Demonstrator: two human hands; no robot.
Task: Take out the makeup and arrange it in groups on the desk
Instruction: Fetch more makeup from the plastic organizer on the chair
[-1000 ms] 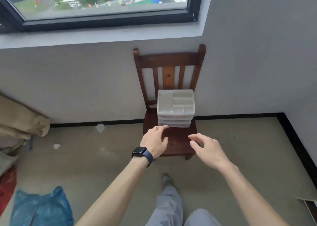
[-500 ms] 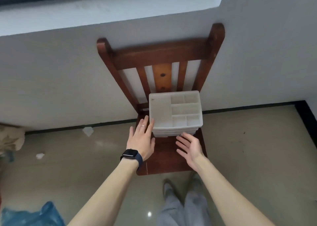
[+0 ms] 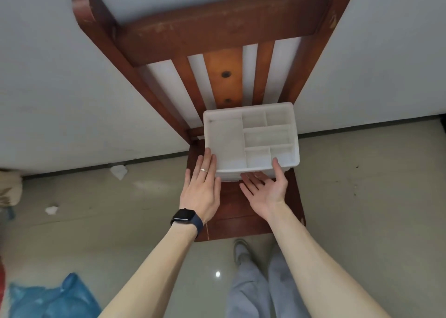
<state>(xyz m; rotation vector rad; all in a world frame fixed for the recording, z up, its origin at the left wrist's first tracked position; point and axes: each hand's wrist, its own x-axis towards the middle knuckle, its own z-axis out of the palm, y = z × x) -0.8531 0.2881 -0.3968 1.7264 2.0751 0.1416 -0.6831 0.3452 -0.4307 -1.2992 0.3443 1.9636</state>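
Note:
A white plastic organizer box (image 3: 226, 141) with several empty top compartments and drawers below stands on the seat of a brown wooden chair (image 3: 231, 211). My left hand (image 3: 201, 187), wearing a dark watch and a ring, lies flat with its fingertips against the box's front left corner. My right hand (image 3: 268, 187) is palm up, fingers spread, its fingertips tucked under the box's front edge and the thumb against the front right rim. No makeup is visible; the drawer contents are hidden.
The chair back (image 3: 217, 28) stands against a white wall. A blue plastic bag (image 3: 50, 298) lies on the floor at lower left, with paper scraps (image 3: 119, 171) near the baseboard. My grey-trousered legs (image 3: 255, 281) are below the chair.
I have leaned in closer over the chair. Both hands moved forward from above the seat to touch the front of the organizer box, the right one turning palm up under its edge.

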